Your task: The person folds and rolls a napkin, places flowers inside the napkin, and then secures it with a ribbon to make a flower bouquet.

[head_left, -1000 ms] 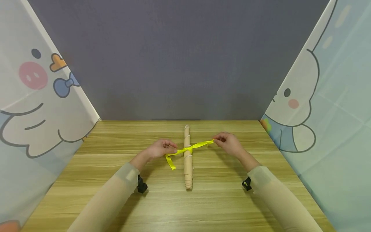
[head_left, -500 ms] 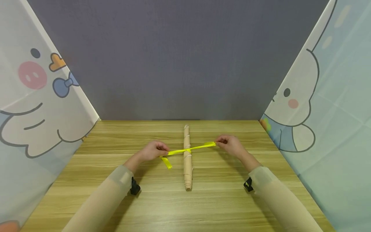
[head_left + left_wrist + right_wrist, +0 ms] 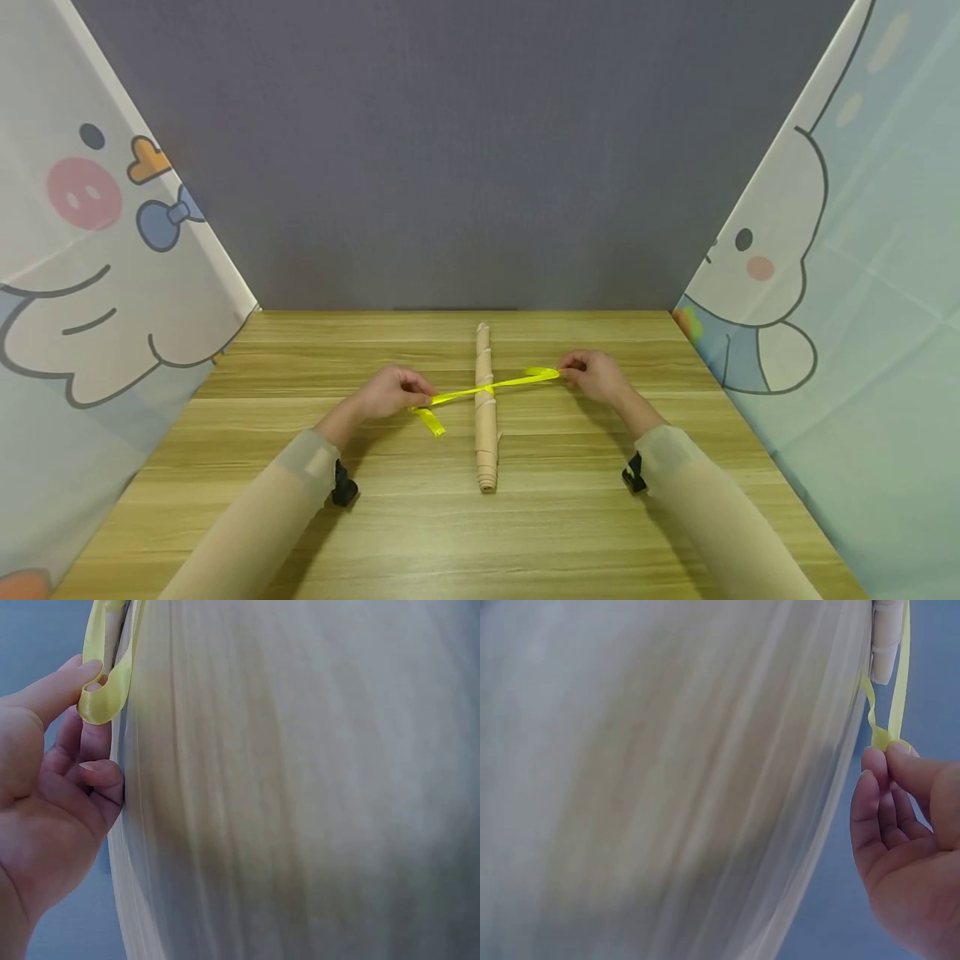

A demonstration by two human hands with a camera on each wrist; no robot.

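Observation:
A thin beige roll (image 3: 486, 442), spiral edges showing at its near end, lies lengthwise in the middle of the table. Across it runs a yellow ribbon (image 3: 517, 381), crossed or knotted at the roll's middle and stretched to both sides. My left hand (image 3: 390, 392) pinches the ribbon between thumb and fingers left of the roll, and a short tail hangs from there. On the other side my right hand (image 3: 597, 375) pinches the other end with thumb and fingertips. In the right wrist view the ribbon (image 3: 901, 682) doubles back at the fingertips. What lies under the roll is hidden.
The wood-grain table (image 3: 480, 550) is bounded by a dark grey panel (image 3: 465, 167) at the back. Cartoon-printed cloth walls stand at the left (image 3: 112, 275) and right (image 3: 862, 333). A small black device sits at each wrist.
My left hand has moved left and slightly toward me, my right hand slightly right and nearer. The ribbon is drawn straighter and tighter across the roll, which has hardly shifted.

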